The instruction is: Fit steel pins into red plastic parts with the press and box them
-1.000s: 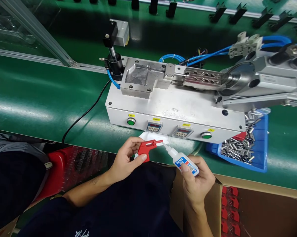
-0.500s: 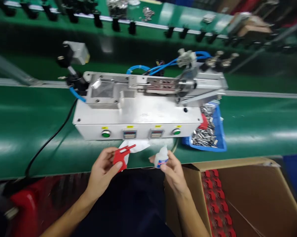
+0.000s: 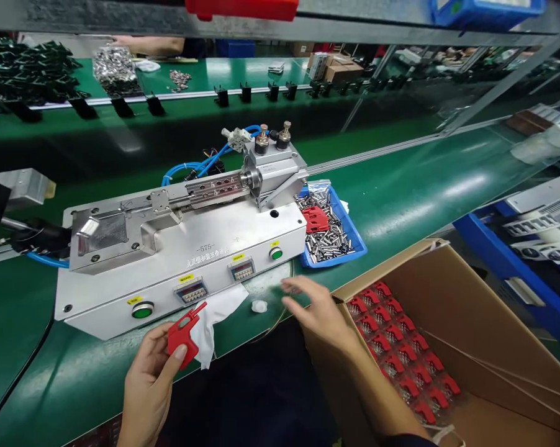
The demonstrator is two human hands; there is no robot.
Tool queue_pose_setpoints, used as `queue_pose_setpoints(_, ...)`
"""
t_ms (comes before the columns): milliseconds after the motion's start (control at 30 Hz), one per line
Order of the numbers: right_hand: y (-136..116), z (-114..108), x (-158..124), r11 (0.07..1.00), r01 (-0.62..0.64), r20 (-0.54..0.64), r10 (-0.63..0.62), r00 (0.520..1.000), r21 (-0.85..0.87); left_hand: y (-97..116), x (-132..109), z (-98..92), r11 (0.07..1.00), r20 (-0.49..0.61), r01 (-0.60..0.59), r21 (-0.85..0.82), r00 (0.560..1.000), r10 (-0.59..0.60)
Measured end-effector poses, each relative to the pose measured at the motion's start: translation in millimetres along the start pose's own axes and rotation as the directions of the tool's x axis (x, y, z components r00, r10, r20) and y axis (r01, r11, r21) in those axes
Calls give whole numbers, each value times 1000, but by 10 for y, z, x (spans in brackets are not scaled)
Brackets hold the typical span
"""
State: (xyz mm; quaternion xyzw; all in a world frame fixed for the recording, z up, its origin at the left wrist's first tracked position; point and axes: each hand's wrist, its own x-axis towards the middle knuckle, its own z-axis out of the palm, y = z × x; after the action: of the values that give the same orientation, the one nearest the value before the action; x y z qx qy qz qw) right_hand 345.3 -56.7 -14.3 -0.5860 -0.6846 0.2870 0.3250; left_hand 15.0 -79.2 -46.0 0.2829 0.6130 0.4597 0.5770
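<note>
My left hand [image 3: 152, 372] grips a red gun-shaped plastic piece [image 3: 183, 341] between thumb and fingers, its thin nozzle end pointing up and right. Over the bench's front edge, my right hand [image 3: 315, 307] is open, fingers apart and nothing in them. Left of those fingers, a small white object [image 3: 259, 306] sits on the green bench; it looks like the glue-type bottle seen from above, though I cannot tell for sure. A white cloth or tissue [image 3: 221, 310] lies behind the red piece, against the machine [image 3: 224, 233].
A blue bin [image 3: 354, 248] of metal pins, with red pieces [image 3: 315, 220] on top, stands right of the machine. A cardboard box [image 3: 480, 347] at front right holds rows of red pieces in clear packing. A black cable [image 3: 23, 372] runs along the left.
My right hand has let go of the small white bottle and moved right, opening. My left hand still holds the red piece. The view has turned to the right.
</note>
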Motion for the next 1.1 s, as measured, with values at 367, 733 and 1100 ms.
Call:
queue_pose_setpoints(367,736,-636,1032,973,-173,-56,166,985,-152,3,-58,-5,998,71,5,-57,997,-1)
queue_pose_setpoints(733,-190,-933,821,936,-108,-40,128,991,336,29,-8,-39,988,82,53,-145,996,-41)
queue_pose_setpoints(1100,-1319,262,1977,832,553,122,-554,824,42,264,79,20,865,247,124,-487,969,0)
